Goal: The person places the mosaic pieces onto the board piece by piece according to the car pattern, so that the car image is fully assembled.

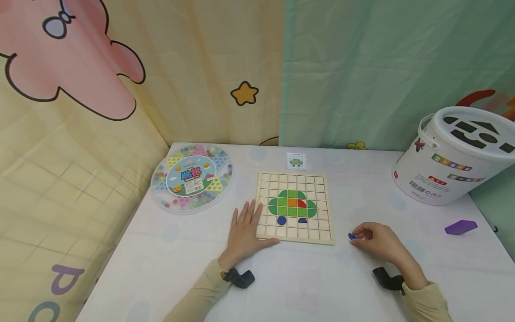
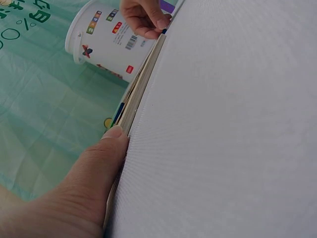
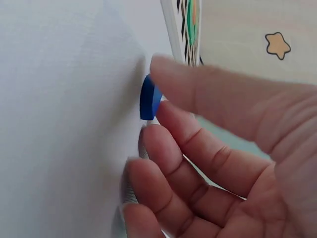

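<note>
A wooden grid board [image 1: 293, 237] lies on the table, with green, orange, red and blue pieces laid in its squares. They form a rounded green shape [image 1: 282, 210] above a blue circle [image 1: 281, 220] and a blue half-circle [image 1: 302, 220]. My left hand [image 1: 246, 232] rests at the board's lower left corner, fingers spread along the left side and thumb [image 2: 106, 153] against the near edge. Right of the board, my right hand [image 1: 376, 241] pinches a small blue piece with a curved edge [image 3: 149, 99] between thumb and forefinger, close over the table.
Behind the board lies a small picture card [image 1: 296, 161] showing a similar green design. A round, clear-rimmed game box [image 1: 191, 176] sits at the back left. On the right stand a white bucket [image 1: 434, 179] with a cut-out lid and a purple block [image 1: 460, 227].
</note>
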A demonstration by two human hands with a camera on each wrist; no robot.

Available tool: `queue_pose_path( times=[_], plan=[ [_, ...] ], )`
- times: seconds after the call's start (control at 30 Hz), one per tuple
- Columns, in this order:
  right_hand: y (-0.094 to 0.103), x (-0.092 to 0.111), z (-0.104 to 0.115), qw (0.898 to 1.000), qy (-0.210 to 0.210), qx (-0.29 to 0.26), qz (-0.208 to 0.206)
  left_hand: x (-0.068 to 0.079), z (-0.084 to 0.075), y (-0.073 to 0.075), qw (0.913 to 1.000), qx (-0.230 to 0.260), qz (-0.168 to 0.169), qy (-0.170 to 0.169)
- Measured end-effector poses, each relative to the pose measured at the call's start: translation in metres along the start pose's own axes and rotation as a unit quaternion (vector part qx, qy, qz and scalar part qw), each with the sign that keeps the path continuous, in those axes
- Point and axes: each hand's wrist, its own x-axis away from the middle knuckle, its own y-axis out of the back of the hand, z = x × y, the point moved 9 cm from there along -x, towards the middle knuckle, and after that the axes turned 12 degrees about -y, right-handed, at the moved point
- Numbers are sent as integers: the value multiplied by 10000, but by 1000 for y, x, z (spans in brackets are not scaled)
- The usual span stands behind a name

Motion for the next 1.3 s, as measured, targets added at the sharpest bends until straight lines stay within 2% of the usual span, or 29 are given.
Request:
queue_pose_path(
  times=[0.23,0.37,0.47,0.57,0.73,1.0,1.3],
  plan=[
    [-2,0,4,9999,130,92,42,0,0,0,10000,-31,31,13],
    [-4,1,5,10000,44,-1,72,-1,0,0,10000,-8,32,11],
    [-5,1,6,10000,3,-77,24,0,0,0,10000,8,40,18],
    [-5,-1,12,9997,141,-154,-88,0,1,0,10000,-10,38,25],
    [-12,-9,30,9988,270,-378,-124,0,1,-2,10000,-31,55,12],
    [-34,-22,69,9948,611,-797,155,0,3,-4,10000,-86,41,21],
    [-57,-32,92,9928,879,-746,324,-1,3,-5,10000,-68,50,6]
  ],
)
